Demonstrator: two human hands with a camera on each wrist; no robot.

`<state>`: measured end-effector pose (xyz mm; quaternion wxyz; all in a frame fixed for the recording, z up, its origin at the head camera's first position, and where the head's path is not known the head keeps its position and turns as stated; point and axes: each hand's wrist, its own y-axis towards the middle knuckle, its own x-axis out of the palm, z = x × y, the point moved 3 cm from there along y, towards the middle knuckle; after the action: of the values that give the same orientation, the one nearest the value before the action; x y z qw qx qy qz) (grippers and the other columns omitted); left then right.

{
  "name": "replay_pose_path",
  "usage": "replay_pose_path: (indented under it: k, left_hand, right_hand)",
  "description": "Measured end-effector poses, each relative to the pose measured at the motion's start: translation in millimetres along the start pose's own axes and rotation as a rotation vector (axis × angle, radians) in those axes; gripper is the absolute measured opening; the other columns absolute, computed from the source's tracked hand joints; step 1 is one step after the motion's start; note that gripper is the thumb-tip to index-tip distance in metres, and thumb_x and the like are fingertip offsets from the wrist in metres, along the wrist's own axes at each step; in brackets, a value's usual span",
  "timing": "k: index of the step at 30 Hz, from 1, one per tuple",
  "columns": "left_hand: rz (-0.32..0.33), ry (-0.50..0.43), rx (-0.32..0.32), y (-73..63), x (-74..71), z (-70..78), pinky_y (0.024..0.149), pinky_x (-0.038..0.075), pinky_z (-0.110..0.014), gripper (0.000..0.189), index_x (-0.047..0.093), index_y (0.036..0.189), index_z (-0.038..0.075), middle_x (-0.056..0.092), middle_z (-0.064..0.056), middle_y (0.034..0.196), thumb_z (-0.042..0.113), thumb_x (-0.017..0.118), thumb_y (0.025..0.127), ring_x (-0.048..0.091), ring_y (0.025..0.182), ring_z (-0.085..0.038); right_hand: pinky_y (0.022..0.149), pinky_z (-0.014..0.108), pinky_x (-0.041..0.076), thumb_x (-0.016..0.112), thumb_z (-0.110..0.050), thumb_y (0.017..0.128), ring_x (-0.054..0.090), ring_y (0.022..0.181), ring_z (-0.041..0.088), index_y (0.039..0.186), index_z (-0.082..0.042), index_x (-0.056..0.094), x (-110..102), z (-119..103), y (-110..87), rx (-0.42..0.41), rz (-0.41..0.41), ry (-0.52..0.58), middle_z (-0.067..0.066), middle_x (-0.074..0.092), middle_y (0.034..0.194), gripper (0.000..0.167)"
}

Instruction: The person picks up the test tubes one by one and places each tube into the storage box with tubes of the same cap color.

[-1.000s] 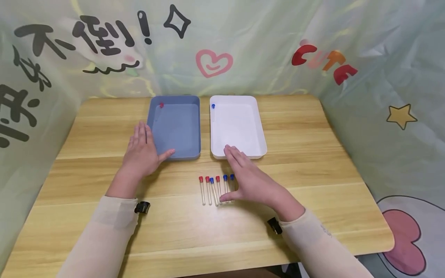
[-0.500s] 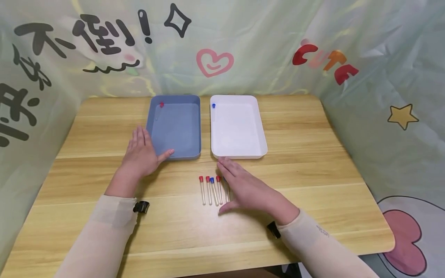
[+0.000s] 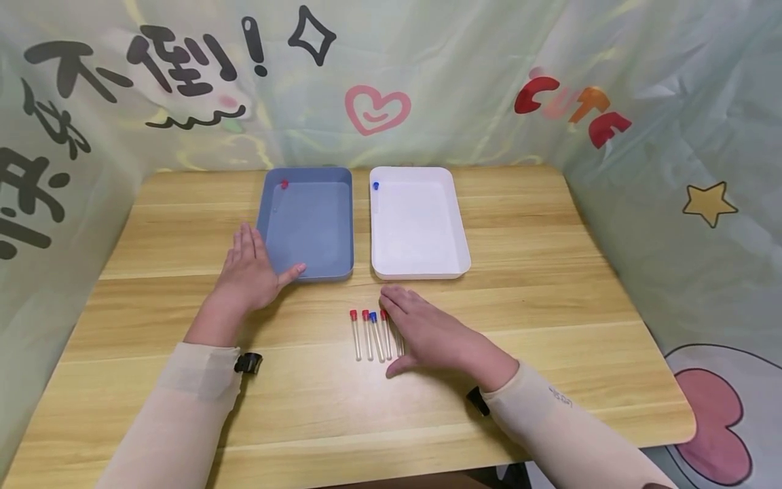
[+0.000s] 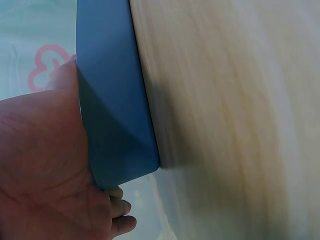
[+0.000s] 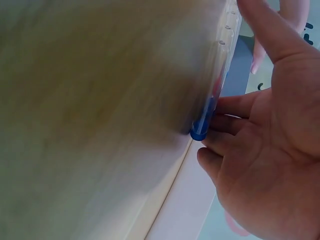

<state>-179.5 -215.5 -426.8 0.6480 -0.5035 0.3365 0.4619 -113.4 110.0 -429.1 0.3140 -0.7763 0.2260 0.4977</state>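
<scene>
Red caps (image 3: 353, 315) and blue caps (image 3: 373, 317) close the thin transparent tubes (image 3: 377, 339), which lie side by side on the table (image 3: 305, 407), capped ends facing away from the person. The row extends leftward from the right hand (image 3: 427, 333); its right end is partly hidden beneath that hand. The right hand is unclosed, thumb spread from extended fingers, and grips nothing; in the right wrist view its fingers lie close behind the nearest blue-capped end, contact uncertain. The left hand (image 3: 247, 275) is likewise ungripped, fingers straight along the left side of the blue-grey tray (image 3: 314, 231), thumb at the near rim. A white tray (image 3: 418, 224) is located just beyond the right hand's fingertips. Handling assessment: each tube should be light, stiff and smooth; glass or plastic cannot be determined, so treat as fragile. Round walls are likely to roll and slip under sideways pressure. Recommended hold: a light pinch by thumb and forefinger across the body, just below the cap. Avoid lifting by the cap alone, since its fit is unverified. Avoid squeezing neighbouring tubes together.
</scene>
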Motion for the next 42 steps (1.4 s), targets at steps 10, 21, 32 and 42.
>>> replay_pose_path:
  k: [10,21,32,42]
  left_hand:
    - [-0.009,0.012,-0.004,-0.8,-1.7,3.2,0.134,-0.001,-0.070,0.123,-0.026,0.158,-0.017,-0.038,-0.036,0.166,0.079,0.032,0.106,-0.021,0.162,-0.059]
    - [-0.011,0.006,-0.011,-1.4,-1.3,3.2,0.134,0.001,-0.071,0.125,-0.025,0.158,-0.017,-0.037,-0.037,0.167,0.080,0.033,0.105,-0.021,0.162,-0.059]
    - [-0.014,0.020,0.000,-1.4,-0.8,2.1,0.134,0.001,-0.070,0.128,-0.024,0.158,-0.018,-0.035,-0.038,0.167,0.082,0.034,0.104,-0.020,0.162,-0.060]
    - [-0.019,0.024,0.008,-1.6,-0.7,1.9,0.134,0.001,-0.070,0.136,-0.024,0.158,-0.019,-0.036,-0.038,0.167,0.088,0.037,0.099,-0.021,0.162,-0.059]
  right_hand:
    - [0.141,0.047,0.017,0.085,-0.061,0.087,0.017,0.171,0.035,0.168,0.005,0.031,0.9,-1.1,2.4,0.011,-0.028,0.004,0.020,0.020,0.182,0.117]
    - [0.140,0.048,0.019,0.083,-0.059,0.090,0.020,0.171,0.036,0.166,0.005,0.035,0.1,-2.5,2.5,0.011,-0.023,-0.006,0.020,0.022,0.181,0.111]
    - [0.140,0.047,0.019,0.081,-0.060,0.092,0.019,0.171,0.034,0.166,0.004,0.036,-1.2,-0.6,0.0,0.017,-0.027,0.030,0.018,0.022,0.182,0.108]
    - [0.140,0.047,0.019,0.083,-0.058,0.090,0.021,0.171,0.034,0.165,0.003,0.039,-4.7,-1.5,-2.9,0.011,-0.008,0.034,0.018,0.024,0.181,0.106]
